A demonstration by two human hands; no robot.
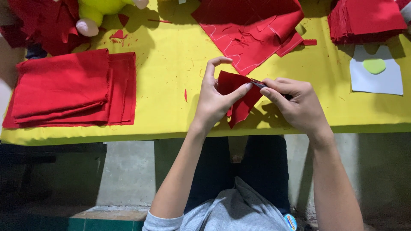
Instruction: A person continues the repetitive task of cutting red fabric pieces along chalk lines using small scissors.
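A small piece of red fabric [238, 97] is held above the front edge of the yellow table [171, 64]. My left hand [215, 96] pinches its left side between thumb and fingers. My right hand [296, 102] grips its upper right edge, where something dark and narrow shows between the fingers; I cannot tell what it is. Behind the hands lies a larger sheet of red fabric [252, 34] with white chalk outlines drawn on it and cut edges.
A stack of folded red cloth [72, 87] lies at the left. Another red pile [368, 19] sits at the far right, with a white sheet [376, 77] bearing a green oval [374, 65]. A yellow-green plush toy [96, 13] and red scraps lie at the back left.
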